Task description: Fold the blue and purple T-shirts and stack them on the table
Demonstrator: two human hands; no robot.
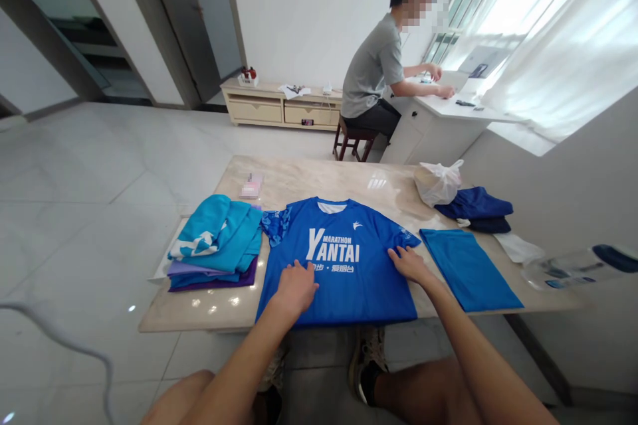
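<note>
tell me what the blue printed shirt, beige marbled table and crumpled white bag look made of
Blue printed shirt: likely thin synthetic fabric, smooth with slight sheen.
Beige marbled table: glossy stone or an imitation, given its veining and bright reflections.
Crumpled white bag: probably thin plastic, being translucent and crinkled.

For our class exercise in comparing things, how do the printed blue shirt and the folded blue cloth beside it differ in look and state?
The printed shirt lies spread out, while the folded cloth is a compact panel. The printed shirt bears white lettering; the folded cloth's visible face is plain. The printed shirt is a deeper blue, the folded cloth a lighter, greener blue. Both lie on the table.
</note>
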